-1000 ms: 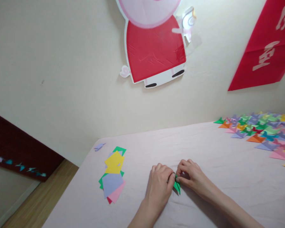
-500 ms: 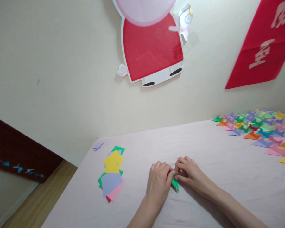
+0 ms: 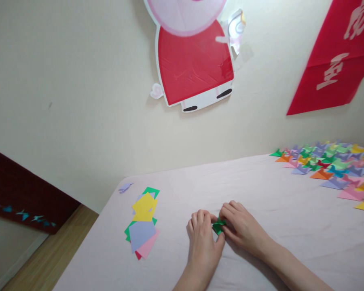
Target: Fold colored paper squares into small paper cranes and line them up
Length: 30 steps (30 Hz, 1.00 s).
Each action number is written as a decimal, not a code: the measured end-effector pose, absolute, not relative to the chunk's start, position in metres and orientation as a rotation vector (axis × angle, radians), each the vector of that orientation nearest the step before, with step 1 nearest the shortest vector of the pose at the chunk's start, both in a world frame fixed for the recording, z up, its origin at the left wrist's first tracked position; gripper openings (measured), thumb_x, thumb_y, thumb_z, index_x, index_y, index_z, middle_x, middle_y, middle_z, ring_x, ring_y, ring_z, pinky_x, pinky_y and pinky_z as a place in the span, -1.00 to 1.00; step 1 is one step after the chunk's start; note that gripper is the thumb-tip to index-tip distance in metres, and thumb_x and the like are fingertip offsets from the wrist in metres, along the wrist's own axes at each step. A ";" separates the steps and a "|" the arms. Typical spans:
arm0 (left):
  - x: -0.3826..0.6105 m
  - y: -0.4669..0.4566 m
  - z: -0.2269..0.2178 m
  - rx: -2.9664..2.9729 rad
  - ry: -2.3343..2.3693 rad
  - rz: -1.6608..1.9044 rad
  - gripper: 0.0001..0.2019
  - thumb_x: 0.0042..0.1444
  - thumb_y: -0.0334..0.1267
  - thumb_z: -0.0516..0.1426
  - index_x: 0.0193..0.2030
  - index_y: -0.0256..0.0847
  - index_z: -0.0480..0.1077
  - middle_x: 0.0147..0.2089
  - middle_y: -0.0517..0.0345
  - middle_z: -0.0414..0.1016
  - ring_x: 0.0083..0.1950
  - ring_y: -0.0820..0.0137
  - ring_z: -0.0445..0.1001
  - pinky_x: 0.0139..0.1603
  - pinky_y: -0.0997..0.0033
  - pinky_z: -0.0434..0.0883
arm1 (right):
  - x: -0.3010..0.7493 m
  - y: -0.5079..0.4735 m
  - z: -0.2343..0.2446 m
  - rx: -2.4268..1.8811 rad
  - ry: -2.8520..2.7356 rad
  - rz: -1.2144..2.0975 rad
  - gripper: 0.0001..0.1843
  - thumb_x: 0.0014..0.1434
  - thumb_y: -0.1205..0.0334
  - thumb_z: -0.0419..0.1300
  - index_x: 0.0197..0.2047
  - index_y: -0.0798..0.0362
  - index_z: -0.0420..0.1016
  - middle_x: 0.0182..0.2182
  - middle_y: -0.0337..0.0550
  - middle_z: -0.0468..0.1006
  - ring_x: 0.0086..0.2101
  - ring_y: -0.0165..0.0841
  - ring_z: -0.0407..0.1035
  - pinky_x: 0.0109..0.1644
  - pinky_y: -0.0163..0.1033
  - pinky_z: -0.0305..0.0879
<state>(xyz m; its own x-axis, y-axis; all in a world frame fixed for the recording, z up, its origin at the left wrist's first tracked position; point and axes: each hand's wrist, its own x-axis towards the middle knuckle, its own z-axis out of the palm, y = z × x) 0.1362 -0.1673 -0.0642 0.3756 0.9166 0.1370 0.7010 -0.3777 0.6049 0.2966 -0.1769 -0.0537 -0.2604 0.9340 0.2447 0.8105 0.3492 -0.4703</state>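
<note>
A small folded green paper lies on the pale pink tablecloth between my two hands. My left hand has its fingers curled and pinches the paper's left side with the thumb. My right hand presses its bent fingers onto the paper's right side. Most of the paper is hidden under the fingertips.
A loose stack of flat coloured paper squares lies to the left, with a small lilac folded piece at the table's corner. Several folded coloured paper shapes cover the far right. The table's left edge drops to a wooden floor.
The green paper has been folded smaller and shifted slightly left and up under the fingers. My left hand has curled tighter; my right hand has moved left over the paper.
</note>
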 end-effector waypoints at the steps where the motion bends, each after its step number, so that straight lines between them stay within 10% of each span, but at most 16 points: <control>1: 0.136 -0.167 -0.064 2.194 1.406 0.632 -0.76 0.03 -0.43 0.15 -0.16 -0.12 0.29 -0.08 0.13 0.34 0.02 0.17 0.24 0.06 0.10 0.19 | 0.296 -0.176 -0.054 -1.492 -2.150 0.357 -0.82 0.10 0.50 0.11 -0.30 0.03 0.38 -0.29 -0.12 0.48 -0.22 -0.22 0.27 -0.16 -0.16 0.19; 30: 0.128 -0.181 -0.060 2.668 1.351 0.656 -0.79 0.16 -0.38 0.25 -0.09 -0.13 0.38 -0.09 0.18 0.43 -0.02 0.19 0.36 0.02 0.09 0.34 | 0.302 -0.174 -0.059 -1.390 -1.971 0.679 -0.87 0.19 0.41 0.09 -0.31 0.00 0.40 -0.33 -0.17 0.48 -0.23 -0.25 0.30 -0.11 -0.12 0.22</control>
